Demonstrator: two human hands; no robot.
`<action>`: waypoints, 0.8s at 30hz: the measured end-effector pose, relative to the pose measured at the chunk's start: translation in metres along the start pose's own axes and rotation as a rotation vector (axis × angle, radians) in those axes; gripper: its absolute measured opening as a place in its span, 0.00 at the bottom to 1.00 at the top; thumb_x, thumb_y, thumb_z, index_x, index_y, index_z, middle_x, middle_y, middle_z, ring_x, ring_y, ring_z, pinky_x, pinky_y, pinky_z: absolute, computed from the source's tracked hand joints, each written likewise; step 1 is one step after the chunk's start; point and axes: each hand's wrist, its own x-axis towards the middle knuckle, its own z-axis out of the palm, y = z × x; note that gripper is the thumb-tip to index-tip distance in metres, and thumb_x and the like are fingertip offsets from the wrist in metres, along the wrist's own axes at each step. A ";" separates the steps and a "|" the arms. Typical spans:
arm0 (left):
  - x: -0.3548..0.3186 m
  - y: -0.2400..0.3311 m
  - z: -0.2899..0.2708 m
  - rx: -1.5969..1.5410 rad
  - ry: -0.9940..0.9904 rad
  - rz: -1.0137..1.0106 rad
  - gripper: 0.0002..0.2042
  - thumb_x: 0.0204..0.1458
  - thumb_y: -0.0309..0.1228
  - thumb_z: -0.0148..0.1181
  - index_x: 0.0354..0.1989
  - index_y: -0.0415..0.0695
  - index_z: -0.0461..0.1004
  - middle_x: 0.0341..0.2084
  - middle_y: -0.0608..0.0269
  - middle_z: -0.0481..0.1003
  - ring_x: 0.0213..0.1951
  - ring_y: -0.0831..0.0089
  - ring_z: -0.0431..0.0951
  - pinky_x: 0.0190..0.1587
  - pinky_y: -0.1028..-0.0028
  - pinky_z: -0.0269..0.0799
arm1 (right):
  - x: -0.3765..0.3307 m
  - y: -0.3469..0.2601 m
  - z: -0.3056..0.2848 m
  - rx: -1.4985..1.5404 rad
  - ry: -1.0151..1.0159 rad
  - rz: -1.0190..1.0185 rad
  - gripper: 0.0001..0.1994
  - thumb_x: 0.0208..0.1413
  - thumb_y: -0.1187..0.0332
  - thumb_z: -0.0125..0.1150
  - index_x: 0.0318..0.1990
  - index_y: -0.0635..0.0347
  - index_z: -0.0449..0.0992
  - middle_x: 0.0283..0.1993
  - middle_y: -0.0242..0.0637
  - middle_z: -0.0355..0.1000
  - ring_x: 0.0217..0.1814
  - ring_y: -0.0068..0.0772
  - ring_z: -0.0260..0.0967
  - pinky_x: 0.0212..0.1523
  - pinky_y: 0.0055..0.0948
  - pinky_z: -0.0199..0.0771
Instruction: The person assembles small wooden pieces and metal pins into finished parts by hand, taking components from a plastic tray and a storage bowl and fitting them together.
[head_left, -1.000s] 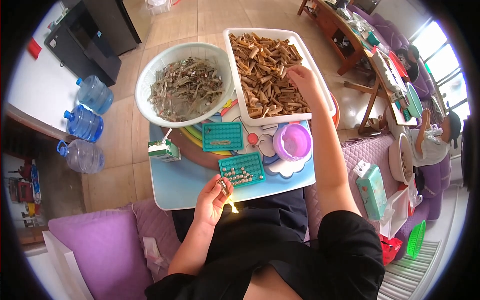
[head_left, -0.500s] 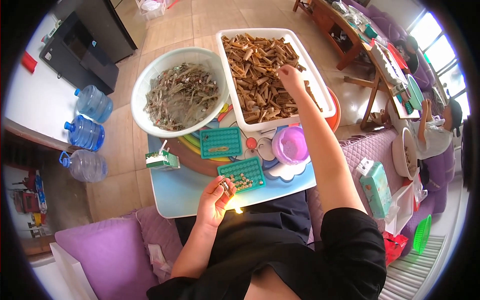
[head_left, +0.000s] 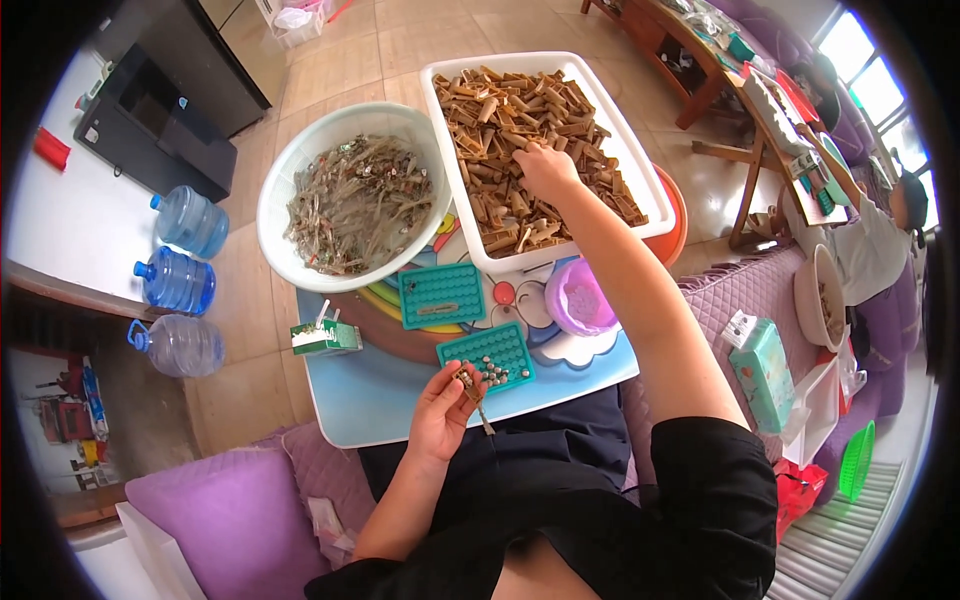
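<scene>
My left hand point(head_left: 438, 412) is closed on a small brown piece with a dangling strand point(head_left: 472, 388), held just over the table's near edge. My right hand point(head_left: 548, 172) reaches into a white tray point(head_left: 655, 215) heaped with brown curled pieces point(head_left: 490, 110). Its fingers are bent down among them; what they pinch, if anything, is hidden. Beside my left hand lies a teal grid tray point(head_left: 512, 345) with several small round silvery bits point(head_left: 495, 372). A second teal grid tray point(head_left: 440, 285) behind it bears a thin pale strip.
A white basin point(head_left: 268, 215) of tangled clear strands stands left of the tray. A purple basket point(head_left: 580, 298) and a green-and-white box point(head_left: 326, 338) share the blue table point(head_left: 380, 405). Water jugs point(head_left: 180, 280) line the left. Another person point(head_left: 870, 250) sits at the right.
My right hand has moved left and nearer the middle of the brown pieces. My left hand has shifted slightly right; the yellow glow below it is gone, and a strand hangs there.
</scene>
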 end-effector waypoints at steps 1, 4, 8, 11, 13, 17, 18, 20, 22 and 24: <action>0.002 -0.001 0.002 -0.003 -0.009 0.005 0.12 0.54 0.21 0.52 0.47 0.43 0.71 0.44 0.56 0.73 0.48 0.64 0.73 0.54 0.62 0.69 | 0.002 0.002 0.001 -0.071 0.047 -0.036 0.11 0.47 0.66 0.57 0.40 0.54 0.74 0.45 0.37 0.68 0.53 0.37 0.65 0.47 0.36 0.70; 0.005 -0.003 0.002 0.040 -0.047 0.038 0.13 0.56 0.23 0.49 0.49 0.45 0.70 0.46 0.55 0.72 0.48 0.64 0.73 0.54 0.61 0.69 | 0.002 0.010 0.002 -0.134 0.136 -0.070 0.09 0.50 0.67 0.53 0.39 0.53 0.75 0.44 0.37 0.69 0.51 0.37 0.67 0.46 0.36 0.71; 0.003 -0.002 0.007 0.045 -0.039 0.044 0.13 0.56 0.24 0.49 0.49 0.45 0.69 0.46 0.55 0.72 0.48 0.64 0.73 0.54 0.61 0.70 | -0.002 0.010 -0.001 0.142 0.296 0.016 0.09 0.51 0.63 0.54 0.33 0.58 0.75 0.43 0.38 0.69 0.46 0.40 0.68 0.44 0.38 0.70; 0.001 0.000 0.011 0.017 0.015 0.010 0.12 0.54 0.22 0.51 0.47 0.44 0.70 0.44 0.57 0.72 0.47 0.65 0.73 0.53 0.62 0.70 | -0.008 0.016 0.001 0.189 0.137 0.040 0.10 0.49 0.63 0.56 0.36 0.57 0.74 0.42 0.38 0.70 0.45 0.41 0.69 0.44 0.39 0.70; 0.000 -0.002 0.011 0.008 -0.009 -0.003 0.12 0.55 0.22 0.51 0.47 0.44 0.69 0.44 0.57 0.72 0.47 0.65 0.73 0.53 0.61 0.70 | -0.008 0.018 0.005 0.129 0.047 0.020 0.11 0.47 0.64 0.57 0.38 0.56 0.73 0.41 0.36 0.70 0.47 0.40 0.68 0.45 0.38 0.70; -0.005 -0.003 0.011 0.005 -0.039 0.007 0.12 0.55 0.22 0.50 0.48 0.44 0.69 0.44 0.57 0.72 0.47 0.66 0.73 0.53 0.61 0.70 | -0.007 0.014 0.010 -0.008 0.064 0.006 0.09 0.44 0.68 0.57 0.35 0.55 0.75 0.42 0.36 0.70 0.47 0.40 0.68 0.46 0.36 0.69; -0.007 -0.002 0.011 0.011 -0.034 0.010 0.12 0.56 0.22 0.49 0.48 0.43 0.69 0.44 0.57 0.72 0.47 0.65 0.73 0.53 0.61 0.70 | -0.008 0.011 0.008 -0.010 0.070 -0.002 0.09 0.44 0.68 0.57 0.35 0.55 0.75 0.42 0.36 0.70 0.47 0.40 0.68 0.46 0.36 0.69; -0.010 -0.002 0.013 0.012 -0.032 0.020 0.12 0.56 0.22 0.49 0.48 0.43 0.69 0.44 0.56 0.71 0.48 0.65 0.72 0.53 0.61 0.69 | -0.013 0.011 0.003 -0.121 0.033 -0.078 0.11 0.48 0.72 0.52 0.39 0.53 0.76 0.44 0.36 0.70 0.52 0.37 0.67 0.49 0.36 0.68; -0.013 0.001 0.016 0.017 -0.003 0.017 0.13 0.56 0.22 0.48 0.49 0.42 0.68 0.45 0.55 0.71 0.49 0.64 0.72 0.54 0.61 0.69 | -0.014 0.006 -0.003 -0.085 0.027 -0.047 0.11 0.46 0.71 0.53 0.37 0.54 0.77 0.44 0.38 0.71 0.49 0.38 0.68 0.48 0.36 0.69; -0.013 0.003 0.016 0.002 -0.008 0.026 0.13 0.56 0.22 0.48 0.50 0.42 0.68 0.46 0.55 0.71 0.49 0.63 0.72 0.54 0.61 0.69 | -0.017 0.002 -0.014 0.297 0.152 0.081 0.08 0.43 0.71 0.54 0.33 0.58 0.76 0.41 0.42 0.72 0.44 0.40 0.70 0.46 0.38 0.70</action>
